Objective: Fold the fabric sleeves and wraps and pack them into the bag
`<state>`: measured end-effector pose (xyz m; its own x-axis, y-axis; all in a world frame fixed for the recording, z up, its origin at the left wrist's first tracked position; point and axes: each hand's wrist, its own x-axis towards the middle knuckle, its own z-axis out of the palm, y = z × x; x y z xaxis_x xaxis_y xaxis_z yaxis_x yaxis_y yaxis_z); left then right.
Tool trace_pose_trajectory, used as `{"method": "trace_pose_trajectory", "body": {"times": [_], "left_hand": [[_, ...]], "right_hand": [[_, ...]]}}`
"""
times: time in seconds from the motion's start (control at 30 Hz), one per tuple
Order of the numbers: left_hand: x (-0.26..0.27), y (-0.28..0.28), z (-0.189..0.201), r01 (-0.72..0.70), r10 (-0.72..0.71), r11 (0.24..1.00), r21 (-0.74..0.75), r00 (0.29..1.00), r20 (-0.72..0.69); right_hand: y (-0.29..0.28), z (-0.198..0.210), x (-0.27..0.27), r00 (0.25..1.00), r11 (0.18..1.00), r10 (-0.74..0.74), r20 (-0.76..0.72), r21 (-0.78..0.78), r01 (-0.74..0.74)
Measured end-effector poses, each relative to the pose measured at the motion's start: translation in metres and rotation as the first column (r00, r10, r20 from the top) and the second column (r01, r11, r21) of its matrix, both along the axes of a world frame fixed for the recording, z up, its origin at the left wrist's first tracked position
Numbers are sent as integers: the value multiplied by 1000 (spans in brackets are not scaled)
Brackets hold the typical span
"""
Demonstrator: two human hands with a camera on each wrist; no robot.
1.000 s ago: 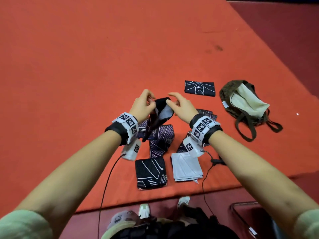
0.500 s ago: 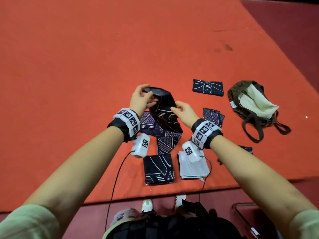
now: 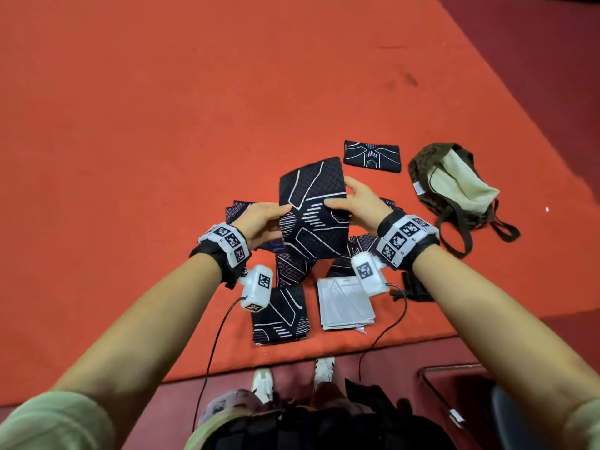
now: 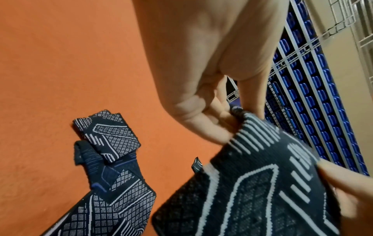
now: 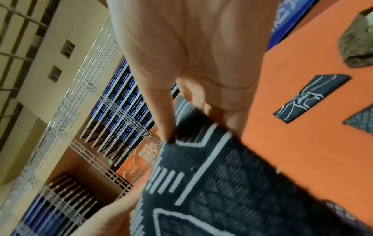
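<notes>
Two hands share one piece over a wide orange mat (image 3: pixel 162 125), and the coming fold turns on how that piece lies between them. Near the mat's right edge the olive bag (image 3: pixel 422 177) lies on its side, its pale lining showing at the mouth, well apart from the work and on the right hand's side, so that hand looks the nearer for packing. A loose heap of unfolded dark sleeves (image 3: pixel 292 267) lies under the wrists. Closer to the person lie a folded black square (image 3: pixel 281 315) and a folded white one (image 3: pixel 344 303) side by side, and a small folded black band (image 3: pixel 371 156) lies out by the bag.

Above the heap, clear of the mat, hangs the black patterned sleeve (image 3: pixel 311 209). Its long axis runs away from the person, far end tilted slightly right, so the two hands sit on its long edges at about mid-length, facing each other across the short width. From there, I judge the natural fold brings the far end back toward the body, with the pinches serving as the hinge line.

The left hand (image 3: pixel 263 220) pinches the left edge, thumb on the upper face and fingers (image 4: pixel 206 126) curled beneath. The right hand (image 3: pixel 358 203) grips the opposite edge the same way, thumb (image 5: pixel 161 111) pressed on the patterned face and the other fingers tucked behind the cloth.
</notes>
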<state>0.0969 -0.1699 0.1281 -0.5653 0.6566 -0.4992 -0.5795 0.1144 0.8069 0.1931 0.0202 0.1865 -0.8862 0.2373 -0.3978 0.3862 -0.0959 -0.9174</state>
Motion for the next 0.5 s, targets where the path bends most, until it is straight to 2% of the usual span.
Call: {"method": "trace_pose_trajectory", "body": {"times": [0.1, 0.2, 0.3, 0.4, 0.5], "left_hand": [[-7, -1, -1, -71, 71, 997, 3, 995, -72], [-5, -4, 5, -27, 25, 1000, -13, 991, -131], [-7, -10, 3, 82, -81, 997, 1, 984, -159], [-7, -13, 2, 36, -33, 999, 15, 984, -174], [-9, -18, 5, -16, 9, 999, -34, 977, -211]], "right_hand": [[4, -5, 4, 989, 973, 81, 124, 206, -106], [2, -8, 5, 993, 936, 44, 113, 342, -81], [5, -10, 6, 999, 954, -43, 20, 297, 35], [8, -13, 6, 1000, 969, -29, -6, 245, 29], [8, -17, 5, 998, 985, -14, -58, 173, 24]]}}
